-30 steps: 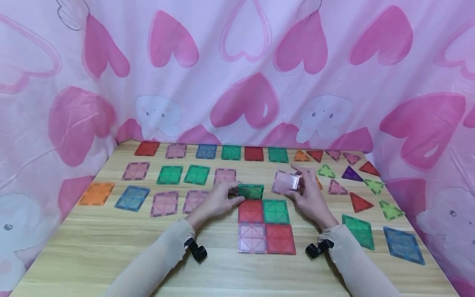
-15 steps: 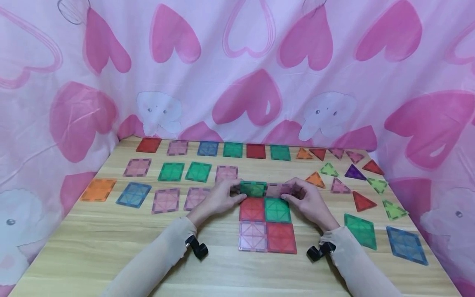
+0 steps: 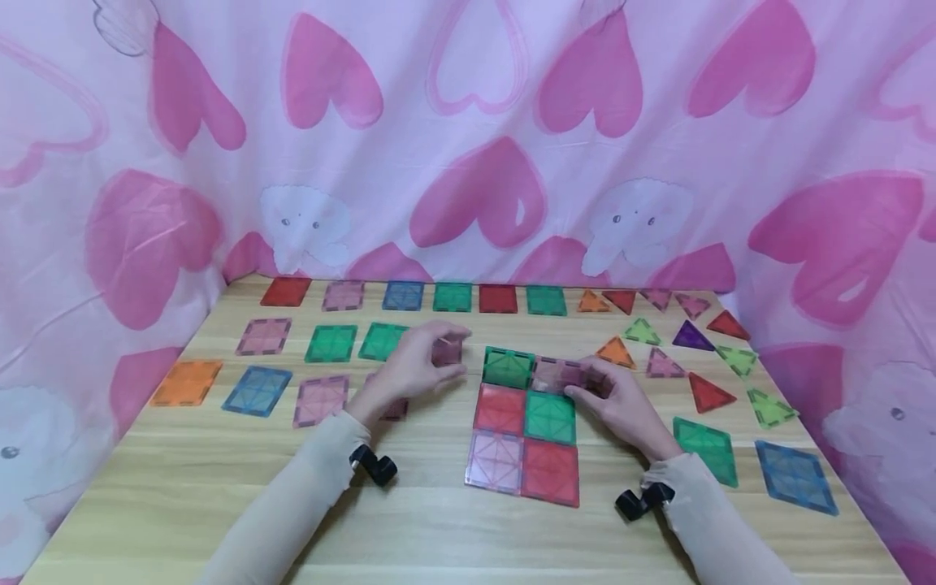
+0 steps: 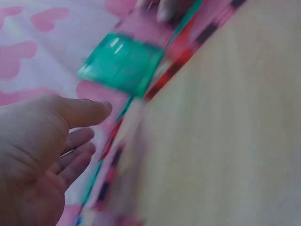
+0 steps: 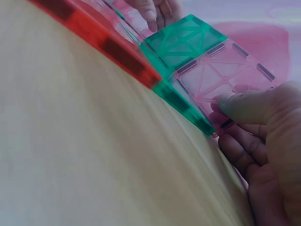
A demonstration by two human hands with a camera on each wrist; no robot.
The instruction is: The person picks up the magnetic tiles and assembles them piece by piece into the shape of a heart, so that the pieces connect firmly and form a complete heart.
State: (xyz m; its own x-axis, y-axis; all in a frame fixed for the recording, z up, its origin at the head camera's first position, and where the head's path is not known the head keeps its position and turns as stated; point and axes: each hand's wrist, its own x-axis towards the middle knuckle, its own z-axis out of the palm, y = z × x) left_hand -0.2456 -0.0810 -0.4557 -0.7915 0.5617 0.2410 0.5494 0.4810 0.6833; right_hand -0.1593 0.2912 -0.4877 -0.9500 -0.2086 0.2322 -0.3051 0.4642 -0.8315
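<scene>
My right hand [image 3: 621, 405] pinches a pink square magnetic tile [image 3: 556, 374] between thumb and fingers. That tile stands on edge beside an upright green square tile [image 3: 508, 367], and in the right wrist view their sides meet. Both stand at the far edge of a flat block made of a red tile [image 3: 500, 409], a green tile [image 3: 550, 418], a pink tile [image 3: 495, 461] and another red tile [image 3: 551, 471]. My left hand [image 3: 413, 366] is apart from the green tile, thumb and fingers spread, over a loose pink tile [image 3: 448, 352] that it partly covers.
Loose square tiles lie in rows at the left and back, among them an orange tile [image 3: 186, 383] and a blue tile [image 3: 257, 391]. Several triangles, one purple [image 3: 693, 338], lie at the right. Nearer are a green square [image 3: 705, 452] and a blue square [image 3: 795, 477]. A pink curtain [image 3: 475, 162] surrounds the table.
My right hand has brought the pink tile left, upright against the standing green tile. My left hand has let go of the green tile and moved left. The flat block has turned slightly.
</scene>
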